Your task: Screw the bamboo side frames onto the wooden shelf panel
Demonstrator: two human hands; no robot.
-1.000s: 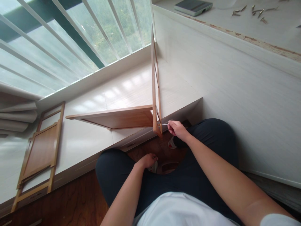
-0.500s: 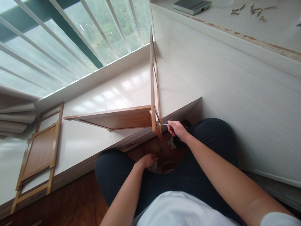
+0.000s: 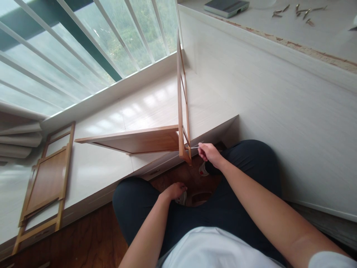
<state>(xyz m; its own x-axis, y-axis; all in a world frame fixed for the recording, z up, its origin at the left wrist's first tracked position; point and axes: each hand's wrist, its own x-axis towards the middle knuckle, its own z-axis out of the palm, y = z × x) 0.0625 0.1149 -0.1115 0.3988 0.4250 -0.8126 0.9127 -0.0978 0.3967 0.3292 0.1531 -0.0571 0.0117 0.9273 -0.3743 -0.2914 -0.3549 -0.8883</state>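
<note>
Head view: right hand (image 3: 209, 153) pinched shut on thin metal key (image 3: 194, 147) entering upright wooden frame (image 3: 181, 111), already joined to shelf panel (image 3: 134, 140); left hand (image 3: 175, 190) curled low, contents indiscernible; second frame (image 3: 44, 182) unattached, screws (image 3: 301, 11) remaining.

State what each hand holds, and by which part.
Right hand pinches a thin metal tool by its near end, tip at the upright wooden frame. Left hand: cannot tell.

Soft daylight enters through the barred window (image 3: 83, 48) at upper left, and the picture is bright. The white sill (image 3: 117, 123) shows pale glare patches. The floor between the legs lies in shadow. Straight lines bend near the edges, and the far corners look slightly soft.
</note>
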